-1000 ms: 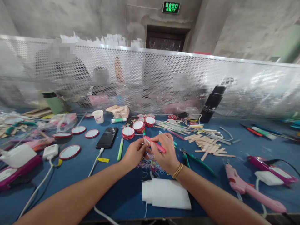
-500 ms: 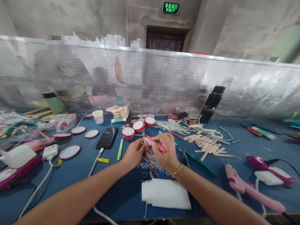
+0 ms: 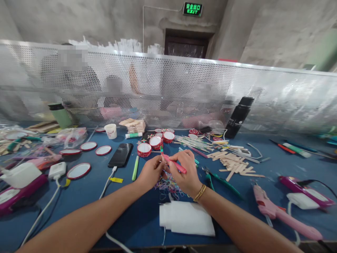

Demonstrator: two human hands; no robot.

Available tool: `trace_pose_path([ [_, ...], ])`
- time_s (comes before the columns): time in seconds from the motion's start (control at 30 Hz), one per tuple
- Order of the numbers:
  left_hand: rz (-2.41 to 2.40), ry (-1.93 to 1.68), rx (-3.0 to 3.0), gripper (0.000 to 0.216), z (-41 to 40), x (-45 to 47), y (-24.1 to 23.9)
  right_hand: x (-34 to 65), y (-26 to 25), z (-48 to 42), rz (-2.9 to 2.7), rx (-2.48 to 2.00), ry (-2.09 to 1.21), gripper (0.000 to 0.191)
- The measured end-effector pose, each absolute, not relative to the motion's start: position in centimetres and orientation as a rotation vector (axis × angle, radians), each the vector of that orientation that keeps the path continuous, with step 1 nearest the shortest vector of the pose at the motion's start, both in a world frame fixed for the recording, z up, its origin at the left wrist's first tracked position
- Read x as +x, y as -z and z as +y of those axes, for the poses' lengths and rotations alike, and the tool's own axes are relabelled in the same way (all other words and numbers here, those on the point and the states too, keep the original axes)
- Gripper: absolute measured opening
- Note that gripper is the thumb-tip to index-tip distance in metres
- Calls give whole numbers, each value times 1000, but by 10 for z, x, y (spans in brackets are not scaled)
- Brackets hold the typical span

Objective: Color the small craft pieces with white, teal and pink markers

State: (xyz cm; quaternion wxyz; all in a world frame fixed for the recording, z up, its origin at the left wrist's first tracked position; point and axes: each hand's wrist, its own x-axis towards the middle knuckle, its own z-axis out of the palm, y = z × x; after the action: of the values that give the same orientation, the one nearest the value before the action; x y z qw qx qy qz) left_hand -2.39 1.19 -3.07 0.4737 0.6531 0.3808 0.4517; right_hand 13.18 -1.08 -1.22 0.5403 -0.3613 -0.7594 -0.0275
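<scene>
Over the middle of the table, my left hand [image 3: 151,172] pinches a small wooden craft stick [image 3: 162,153] upright; its top end is coloured green and white. My right hand [image 3: 186,172] is closed around a pink-red marker pen [image 3: 179,166], whose tip end meets the stick or lies just beside it. Under both hands spreads a tangle of colourful rubber bands [image 3: 170,185]. Behind them stand small red-rimmed drums [image 3: 156,142]. To the left of my left hand lies a light green marker [image 3: 135,168].
A phone [image 3: 120,155] and round red-rimmed discs [image 3: 79,170] lie left. Craft sticks [image 3: 231,163], green-handled pliers [image 3: 223,182] and a pink glue gun [image 3: 281,214] are right. A white pouch [image 3: 186,218] lies in front; a black bottle [image 3: 239,117] leans by the perforated screen [image 3: 179,91].
The marker in my right hand has shifted slightly left and tilted, its tip end now closer against the craft stick. My left hand stays almost where it was.
</scene>
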Motion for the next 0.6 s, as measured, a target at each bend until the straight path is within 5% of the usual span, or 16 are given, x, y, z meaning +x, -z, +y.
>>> trace_pose_path([
  [0.6,976,-1093,1621,29,14,-26,33,130,12,-11,-1801,-876,79,10],
])
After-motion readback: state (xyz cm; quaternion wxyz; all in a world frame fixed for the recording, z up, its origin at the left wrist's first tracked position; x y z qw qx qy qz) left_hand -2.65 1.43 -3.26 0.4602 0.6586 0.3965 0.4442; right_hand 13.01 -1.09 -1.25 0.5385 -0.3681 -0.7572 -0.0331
